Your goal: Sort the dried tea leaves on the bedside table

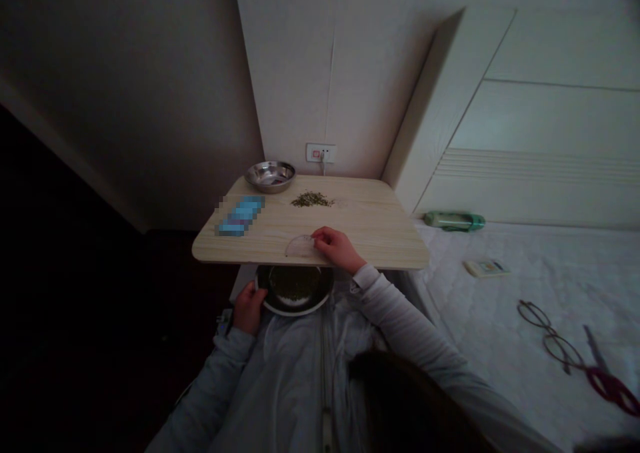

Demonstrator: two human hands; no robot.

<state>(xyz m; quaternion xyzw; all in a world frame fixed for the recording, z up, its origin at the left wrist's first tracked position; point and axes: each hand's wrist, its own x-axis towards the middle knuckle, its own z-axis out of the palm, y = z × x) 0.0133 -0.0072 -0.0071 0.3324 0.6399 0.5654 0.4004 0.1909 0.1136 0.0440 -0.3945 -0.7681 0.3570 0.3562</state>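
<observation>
My right hand [337, 247] rests at the front of a small wooden-topped table [373, 219], its fingers pinched on a clear half-round protractor [299, 246] that lies against the tabletop. Below the table's front edge, my left hand [249, 308] grips the left rim of a round bowl [320, 301] at my lap. Many small green grains or beans [295, 282] lie inside that bowl; the table edge hides its far side. Farther back on the tabletop is a loose, spread pile of similar green grains [313, 199].
A shiny metal bowl [271, 177] stands at the table's back left, with a pixelated blue rectangular thing [241, 215] before it. A wall socket [321, 153] holds a plug. On the bed at right lie a green bottle [454, 221], a whitish remote-like thing [486, 268], glasses [550, 336] and scissors [611, 387].
</observation>
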